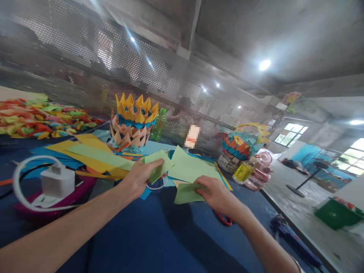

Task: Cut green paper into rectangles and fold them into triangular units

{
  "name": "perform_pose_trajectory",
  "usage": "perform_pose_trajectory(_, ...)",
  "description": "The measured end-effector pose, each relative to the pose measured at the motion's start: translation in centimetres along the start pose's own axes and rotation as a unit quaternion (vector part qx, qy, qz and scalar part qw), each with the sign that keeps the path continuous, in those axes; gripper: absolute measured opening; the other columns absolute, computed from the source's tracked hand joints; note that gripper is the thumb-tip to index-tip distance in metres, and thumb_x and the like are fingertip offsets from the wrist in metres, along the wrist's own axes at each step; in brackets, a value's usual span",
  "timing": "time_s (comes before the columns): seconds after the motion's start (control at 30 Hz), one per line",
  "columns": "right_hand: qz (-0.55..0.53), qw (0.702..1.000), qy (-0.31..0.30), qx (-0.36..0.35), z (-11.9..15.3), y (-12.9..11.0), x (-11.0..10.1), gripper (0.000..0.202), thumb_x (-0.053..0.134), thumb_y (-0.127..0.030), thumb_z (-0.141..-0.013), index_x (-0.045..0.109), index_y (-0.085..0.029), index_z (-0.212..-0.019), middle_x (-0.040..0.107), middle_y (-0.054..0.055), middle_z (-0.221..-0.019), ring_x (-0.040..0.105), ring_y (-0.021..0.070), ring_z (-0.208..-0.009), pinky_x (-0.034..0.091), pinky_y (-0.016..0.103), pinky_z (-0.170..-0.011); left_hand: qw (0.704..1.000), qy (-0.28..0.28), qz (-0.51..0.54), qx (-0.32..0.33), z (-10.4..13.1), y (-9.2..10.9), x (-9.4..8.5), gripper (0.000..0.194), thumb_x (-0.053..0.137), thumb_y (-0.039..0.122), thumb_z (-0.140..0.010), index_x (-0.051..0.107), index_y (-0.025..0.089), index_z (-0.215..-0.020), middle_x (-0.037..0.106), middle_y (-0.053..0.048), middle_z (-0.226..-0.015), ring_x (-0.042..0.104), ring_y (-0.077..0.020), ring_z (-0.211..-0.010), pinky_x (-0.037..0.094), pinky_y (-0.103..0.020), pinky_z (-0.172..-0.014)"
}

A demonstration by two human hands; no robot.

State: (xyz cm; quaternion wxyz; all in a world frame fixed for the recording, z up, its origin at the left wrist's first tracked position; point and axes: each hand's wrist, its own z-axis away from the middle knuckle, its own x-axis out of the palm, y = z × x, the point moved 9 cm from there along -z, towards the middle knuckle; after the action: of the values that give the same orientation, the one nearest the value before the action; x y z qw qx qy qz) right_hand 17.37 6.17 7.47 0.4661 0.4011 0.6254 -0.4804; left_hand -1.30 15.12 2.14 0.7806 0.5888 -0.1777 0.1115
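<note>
My left hand (143,175) pinches a small green paper piece (157,170), its thumb lying over the paper's face. To the right, my right hand (209,191) has its fingers closed on another green paper piece (186,193), held low over the blue table (136,239). Between and behind the hands lies a larger light green sheet (189,167) on top of other coloured sheets. Red scissor handles (223,218) show partly beneath my right wrist. The two held pieces are apart from each other.
At the left are a white charger (58,182) on a purple power strip (34,199), yellow sheets (96,155) and a heap of folded papers (42,119). Behind stands a folded-paper basket (132,129) beside a green bottle (158,125). Bottles (257,172) and a blue tool (295,240) are right.
</note>
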Motion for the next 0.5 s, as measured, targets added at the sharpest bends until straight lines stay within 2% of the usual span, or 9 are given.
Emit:
perform_pose_trajectory(0.13,0.023,0.999,0.017,0.031,0.8,1.2,1.7,0.016,0.051,-0.009,-0.087,0.064,-0.018,-0.089,0.07,0.006,-0.088,0.063,0.0223,-0.088,0.037,0.028,-0.074,1.0,-0.005,-0.015,0.002,0.2,-0.1,0.2,0.014,0.074,0.013,-0.074,0.067,0.013,-0.061,0.067,-0.003,-0.054,0.062,-0.0152,-0.046,0.053,-0.023,-0.047)
perform_pose_trajectory(0.27,0.014,0.999,0.029,0.037,1.0,1.7,0.8,0.014,0.051,-0.01,-0.086,0.061,-0.019,-0.082,0.067,0.004,-0.08,0.061,0.0205,-0.08,0.034,0.027,-0.068,1.0,-0.014,-0.027,0.006,0.3,-0.2,0.4,0.013,0.073,0.015,-0.075,0.068,0.013,-0.063,0.067,-0.002,-0.054,0.062,-0.0149,-0.046,0.055,-0.025,-0.052)
perform_pose_trajectory(0.4,-0.023,0.999,0.035,0.028,0.5,2.3,-0.4,0.009,0.051,-0.016,-0.088,0.059,-0.019,-0.084,0.065,0.001,-0.078,0.059,0.0174,-0.074,0.035,0.024,-0.064,0.999,-0.033,-0.038,0.007,0.4,-0.7,0.8,0.012,0.076,0.019,-0.071,0.068,0.012,-0.067,0.069,-0.004,-0.058,0.064,-0.0166,-0.049,0.056,-0.026,-0.054)
perform_pose_trajectory(0.5,-0.053,0.998,0.006,0.012,0.0,2.7,0.5,0.007,0.056,-0.015,-0.082,0.061,-0.019,-0.08,0.068,0.0,-0.078,0.062,0.0172,-0.074,0.039,0.023,-0.064,0.997,-0.054,-0.053,0.013,0.8,-1.3,1.3,0.017,0.08,0.025,-0.066,0.069,0.014,-0.074,0.071,-0.003,-0.063,0.065,-0.0169,-0.052,0.056,-0.027,-0.055)
